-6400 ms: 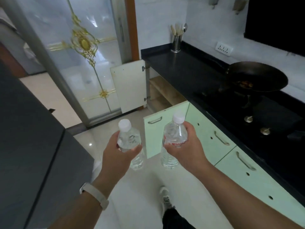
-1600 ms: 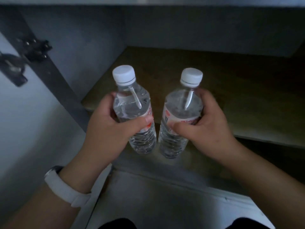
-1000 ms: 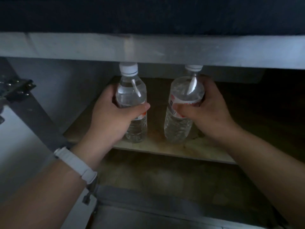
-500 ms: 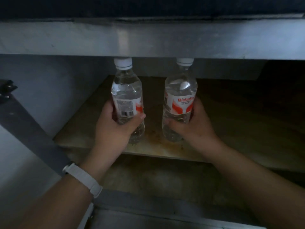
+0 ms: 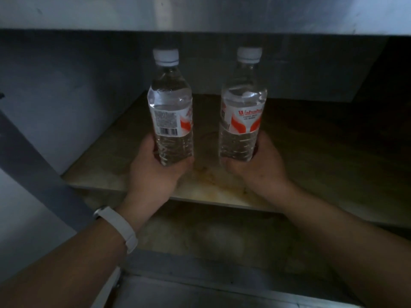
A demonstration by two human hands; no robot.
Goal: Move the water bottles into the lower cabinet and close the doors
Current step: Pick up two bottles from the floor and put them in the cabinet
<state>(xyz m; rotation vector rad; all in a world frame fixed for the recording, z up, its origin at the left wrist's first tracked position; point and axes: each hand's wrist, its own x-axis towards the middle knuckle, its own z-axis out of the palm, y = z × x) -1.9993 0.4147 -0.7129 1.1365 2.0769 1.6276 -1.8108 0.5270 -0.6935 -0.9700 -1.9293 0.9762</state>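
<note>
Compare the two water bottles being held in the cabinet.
The left bottle shows its barcode panel to the camera; the right bottle shows its red logo. The left hand grips the left bottle, the right hand the right bottle. Both are upright, clear, white-capped.

Inside a dim cabinet, the left hand (image 5: pixel 153 174) grips the lower end of a clear plastic water bottle with a white cap and barcode label (image 5: pixel 170 112). The right hand (image 5: pixel 258 172) grips the base of a second clear plastic water bottle with a white cap and red-and-white label (image 5: pixel 243 107). Both stand upright, side by side and apart, over a stained wooden shelf (image 5: pixel 311 156); the hands hide whether their bottoms touch it. A white wristband (image 5: pixel 117 227) circles the left wrist.
</note>
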